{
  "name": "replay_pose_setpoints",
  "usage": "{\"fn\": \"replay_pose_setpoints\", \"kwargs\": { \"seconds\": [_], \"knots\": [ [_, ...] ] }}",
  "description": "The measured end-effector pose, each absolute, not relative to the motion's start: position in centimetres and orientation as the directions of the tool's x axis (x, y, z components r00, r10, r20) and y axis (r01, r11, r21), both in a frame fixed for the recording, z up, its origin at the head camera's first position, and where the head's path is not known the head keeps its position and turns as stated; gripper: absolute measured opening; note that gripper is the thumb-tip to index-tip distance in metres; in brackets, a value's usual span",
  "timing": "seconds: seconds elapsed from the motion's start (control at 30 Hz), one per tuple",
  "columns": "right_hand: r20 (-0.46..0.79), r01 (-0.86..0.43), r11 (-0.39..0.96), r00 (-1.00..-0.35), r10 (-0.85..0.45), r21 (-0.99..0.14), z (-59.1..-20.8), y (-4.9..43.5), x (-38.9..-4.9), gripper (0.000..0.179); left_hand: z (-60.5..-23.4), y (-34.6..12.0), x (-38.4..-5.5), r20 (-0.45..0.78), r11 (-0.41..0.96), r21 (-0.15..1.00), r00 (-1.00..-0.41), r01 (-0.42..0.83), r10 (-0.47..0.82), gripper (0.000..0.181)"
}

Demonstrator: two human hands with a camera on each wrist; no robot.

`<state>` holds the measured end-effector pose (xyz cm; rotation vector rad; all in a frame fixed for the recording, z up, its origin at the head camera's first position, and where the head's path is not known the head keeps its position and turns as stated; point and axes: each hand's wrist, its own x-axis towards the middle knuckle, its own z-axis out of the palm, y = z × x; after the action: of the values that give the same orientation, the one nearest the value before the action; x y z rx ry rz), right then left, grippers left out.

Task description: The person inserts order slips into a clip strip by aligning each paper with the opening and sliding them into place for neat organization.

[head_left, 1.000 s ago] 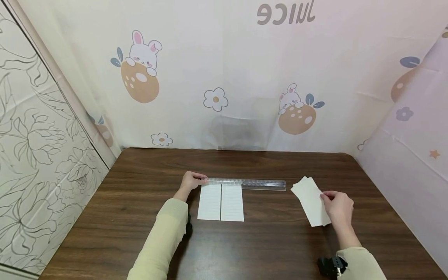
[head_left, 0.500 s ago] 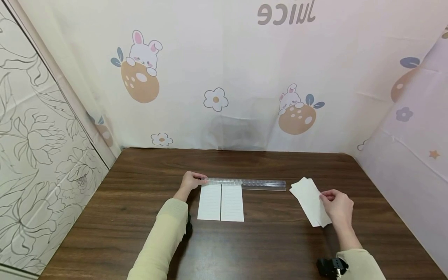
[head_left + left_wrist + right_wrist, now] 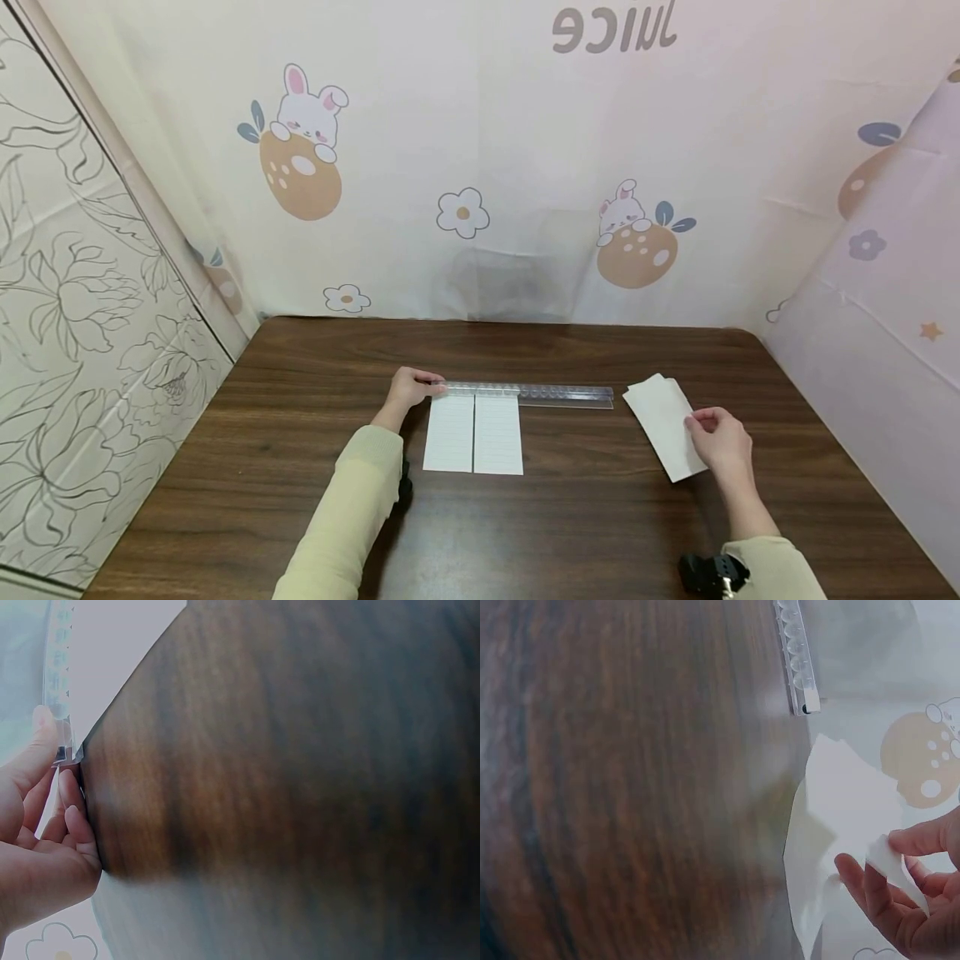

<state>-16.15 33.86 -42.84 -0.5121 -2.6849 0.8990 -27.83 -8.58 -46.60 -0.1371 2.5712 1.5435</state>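
A long clear plastic strip (image 3: pixel 566 395) with a scalloped ridge lies across the table. Its left end is pinched by my left hand (image 3: pixel 407 390), the thumb on top in the left wrist view. Two white lined cards, a left card (image 3: pixel 450 435) and a right card (image 3: pixel 498 435), lie side by side with their top edges under the strip. Off to the right, my right hand (image 3: pixel 722 442) pinches the side of a few blank white cards (image 3: pixel 662 423), slightly fanned. In the right wrist view one card's edge (image 3: pixel 889 862) bends up between thumb and fingers.
The dark wood table (image 3: pixel 540 533) ends against a pale printed curtain (image 3: pixel 525 150) with rabbits and flowers. A white panel (image 3: pixel 90 275) with line-drawn flowers stands at the left. A black wrist camera (image 3: pixel 712 575) sits below the right hand.
The cards in my right hand have shifted: their lower ends, spread apart half a second ago, now lie closer together. My left hand, the strip and the lined cards have stayed put.
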Motion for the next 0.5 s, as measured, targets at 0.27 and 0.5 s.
{"fn": "replay_pose_setpoints", "kwargs": {
  "seconds": [0.27,0.5],
  "knots": [
    [0.059,0.264,0.740,-0.924,0.379,-0.619,-43.51,34.28,-16.08,0.027,-46.67,-8.63,-27.87,-0.162,0.467,0.872,-0.987,-0.146,-0.007,0.016],
    [-0.022,0.302,0.717,-0.928,0.371,-0.628,-43.79,34.65,-16.24,0.029,-46.67,-8.65,-27.91,-0.163,0.476,0.867,-0.987,-0.147,-0.007,0.017]
  ]
}}
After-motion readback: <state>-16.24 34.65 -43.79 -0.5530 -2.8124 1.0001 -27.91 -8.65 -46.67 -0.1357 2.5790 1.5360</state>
